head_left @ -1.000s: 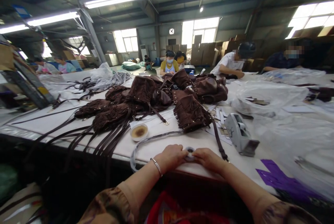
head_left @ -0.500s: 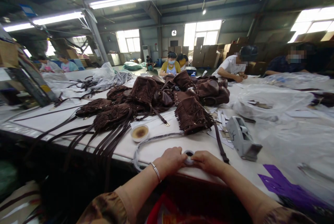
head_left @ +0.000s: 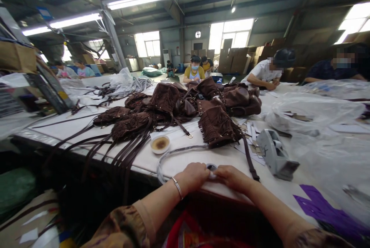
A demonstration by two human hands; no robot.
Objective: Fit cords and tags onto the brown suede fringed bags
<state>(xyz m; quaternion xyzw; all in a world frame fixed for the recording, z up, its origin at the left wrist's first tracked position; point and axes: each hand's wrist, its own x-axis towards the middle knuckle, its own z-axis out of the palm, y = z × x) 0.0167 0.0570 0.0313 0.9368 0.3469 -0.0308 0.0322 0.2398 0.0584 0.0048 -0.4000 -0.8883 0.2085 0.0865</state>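
Observation:
Close to the table's front edge, my left hand [head_left: 194, 175] and my right hand [head_left: 231, 176] are closed on opposite sides of a small whitish ring with a dark middle [head_left: 212, 167]. It looks like a coil of plastic wrap or wrapped strap; the fingers hide its lower part. A plastic-wrapped strap [head_left: 170, 152] curves from a brown fringed bag [head_left: 218, 126] round to the left, then passes out of sight behind my left forearm. The bag lies just beyond my hands, with a bare brown strap [head_left: 249, 159] hanging down its right side.
Brown bags [head_left: 164, 99] are heaped across the table [head_left: 185, 159], their straps trailing over the left edge. A shallow bowl with brown liquid [head_left: 160, 144], a grey tape dispenser [head_left: 276, 155], clear plastic bags [head_left: 315, 113] and purple material [head_left: 326, 209] lie around. Several people sit beyond.
The view has shifted slightly, so the scene sits further right. Both hands keep hold of the whitish ring, which now shows a little more tilted.

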